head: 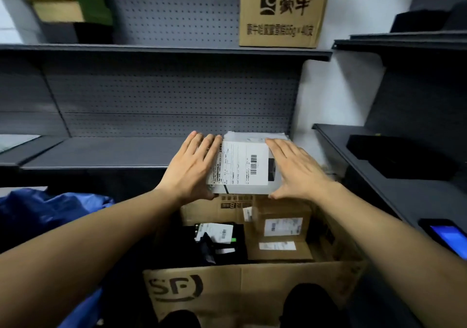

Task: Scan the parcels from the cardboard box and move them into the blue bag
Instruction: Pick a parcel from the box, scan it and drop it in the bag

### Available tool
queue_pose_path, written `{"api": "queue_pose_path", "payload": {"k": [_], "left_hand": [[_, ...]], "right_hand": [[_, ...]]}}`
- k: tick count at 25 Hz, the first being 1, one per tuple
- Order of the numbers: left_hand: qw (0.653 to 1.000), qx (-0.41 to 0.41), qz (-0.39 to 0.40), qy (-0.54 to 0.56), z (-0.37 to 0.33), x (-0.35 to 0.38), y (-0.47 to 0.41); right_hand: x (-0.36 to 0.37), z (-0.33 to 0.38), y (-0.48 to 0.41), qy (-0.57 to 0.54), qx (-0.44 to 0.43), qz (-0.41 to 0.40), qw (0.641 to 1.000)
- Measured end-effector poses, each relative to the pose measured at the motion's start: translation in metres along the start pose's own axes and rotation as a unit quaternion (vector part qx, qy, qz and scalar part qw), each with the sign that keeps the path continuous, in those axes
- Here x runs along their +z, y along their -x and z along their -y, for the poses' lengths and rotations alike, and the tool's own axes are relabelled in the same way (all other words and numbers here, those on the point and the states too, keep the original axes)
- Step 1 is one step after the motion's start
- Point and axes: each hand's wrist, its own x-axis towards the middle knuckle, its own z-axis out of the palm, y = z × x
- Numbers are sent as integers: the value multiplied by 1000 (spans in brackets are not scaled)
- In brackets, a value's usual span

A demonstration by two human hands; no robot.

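Note:
A white parcel (242, 166) with a barcode label hangs above the open cardboard box (242, 287), level with the grey shelf edge. My left hand (192, 166) presses its left side and my right hand (298, 173) presses its right side, fingers stretched flat, so both hold it between them. Inside the box lie a black parcel (217, 244) with a white label and brown carton parcels (280, 226). The blue bag (45, 211) sits crumpled at the left of the box. A handheld scanner (447, 236) with a lit blue screen rests on the right shelf.
Grey pegboard shelving (101, 153) stands straight ahead, its lower shelf just behind the parcel. A printed brown carton (280, 12) sits on the upper shelf, green and tan boxes (65, 4) at upper left. Dark shelves (379, 166) with black objects line the right.

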Motion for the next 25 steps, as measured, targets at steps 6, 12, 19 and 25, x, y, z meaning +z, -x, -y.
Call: {"api": "queue_pose_path", "payload": {"k": [6,12,19,25], "left_hand": [[997,-64,26,-23,74,-3,53],[988,-139,46,-51,136,-11,115],[969,-222,76,-74,188,-27,195],[953,-276,103,-78,220,-20,272]], "right_hand": [[-2,71,-58,-25,-73,-19,997],[-7,149,-111,-47,-155,-35,986],[-11,244,-153,-89,-239,-41,966],[9,334,-173,-124,-312,-22,942]]}}
